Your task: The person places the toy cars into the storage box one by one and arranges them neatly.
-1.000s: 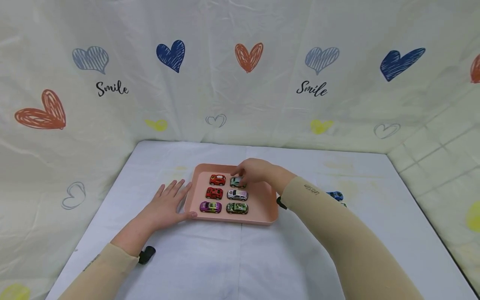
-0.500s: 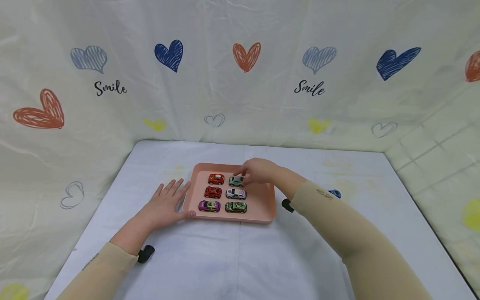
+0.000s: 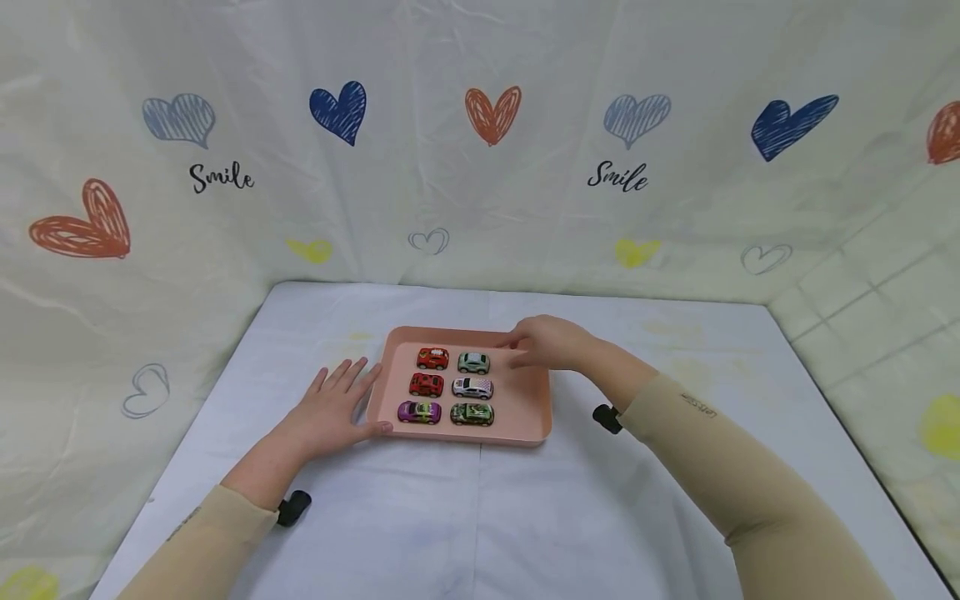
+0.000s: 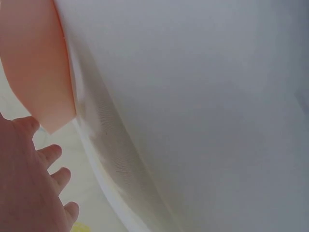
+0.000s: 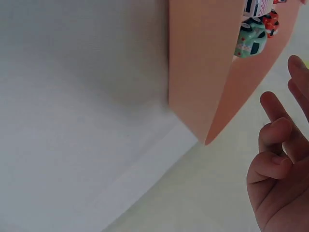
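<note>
Resting at the left end of the pink tray (image 3: pixel 521 417), the left hand (image 3: pixel 330 417) of the person is widely open, with its fingers spread and straight. Its thumb lies at the near left corner of the tray, and this hand has hold of nothing. The right hand (image 3: pixel 555 343) is over the far right part of the tray, half open: the thumb and a forward finger stand apart with a gap between them, while other fingers are loosely bent. I see nothing inside its grasp (whether a fingertip touches the rim, I cannot tell from my place).

The tray sits on the white tabletop (image 3: pixel 375 533), and in it six toy cars stand on their wheels, in two columns of three. In the left column are, from far to near, the far red car (image 3: pixel 432 359), the middle red car (image 3: pixel 427 385) and the purple car (image 3: pixel 419 412). Beside them, in the same order, are the pale green car (image 3: pixel 473 362), the white car (image 3: pixel 472 388) and the dark green car (image 3: pixel 472 414). Of all these, the pale green one is nearest to the right hand, but apart from it. Both arms wear beige sleeves (image 3: pixel 210 533), and behind everything hangs a pale cloth (image 3: pixel 420 183) with hearts.
</note>
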Available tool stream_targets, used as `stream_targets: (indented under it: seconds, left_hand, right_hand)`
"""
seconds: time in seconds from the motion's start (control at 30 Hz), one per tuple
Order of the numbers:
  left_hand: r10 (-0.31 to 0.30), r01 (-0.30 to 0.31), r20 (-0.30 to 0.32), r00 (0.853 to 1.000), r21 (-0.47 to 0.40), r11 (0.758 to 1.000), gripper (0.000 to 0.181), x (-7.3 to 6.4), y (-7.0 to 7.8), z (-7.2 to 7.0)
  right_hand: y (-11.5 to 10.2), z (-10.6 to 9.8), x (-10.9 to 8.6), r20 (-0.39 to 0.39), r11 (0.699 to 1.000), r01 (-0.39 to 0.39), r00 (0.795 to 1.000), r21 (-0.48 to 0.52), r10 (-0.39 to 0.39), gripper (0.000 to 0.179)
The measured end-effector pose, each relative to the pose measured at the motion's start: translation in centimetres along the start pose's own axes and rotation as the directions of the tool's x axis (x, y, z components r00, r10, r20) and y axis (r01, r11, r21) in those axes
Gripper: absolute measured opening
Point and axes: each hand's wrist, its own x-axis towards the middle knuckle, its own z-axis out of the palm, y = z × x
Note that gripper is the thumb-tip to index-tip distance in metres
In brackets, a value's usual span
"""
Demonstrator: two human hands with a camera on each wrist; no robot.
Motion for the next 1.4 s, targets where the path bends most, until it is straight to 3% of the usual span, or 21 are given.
stream_targets:
  seconds: [0.23,0.47,0.7,1.07,1.4]
  left_hand:
    - [0.014,-0.014,-0.025,1.000,-0.017,1.000,0.110,-0.1,-0.1,0.1]
    - [0.003,-0.003,-0.004,1.000,-0.007,1.000,0.111,0.0,-0.2,0.1]
    - [0.007,-0.007,0.008,1.000,-0.006,1.000,0.111,-0.4,0.0,-0.6]
    - [0.008,-0.008,0.014,1.000,-0.004,1.000,0.113,-0.2,-0.1,-0.3]
    - [0.001,0.000,0.029,1.000,-0.004,1.000,0.112,0.0,0.0,-0.4]
  right_hand:
    - [1.7,-0.4,-2.4,-0.021,0.999,0.008,1.000,0.038,-0.007,0.037]
    - [4.4,-0.3,-4.9,-0.026,0.999,0.003,1.000,0.035,-0.002,0.041]
    - [7.1,0.0,-7.8,-0.021,0.998,-0.033,0.999,0.053,0.035,0.044]
    - [11.3,-0.1,-11.4,-0.009,0.997,-0.073,0.997,0.027,0.073,0.041]
    - [15.1,-0.6,-13.8,0.009,0.991,-0.134,0.991,0.032,0.133,0.040]
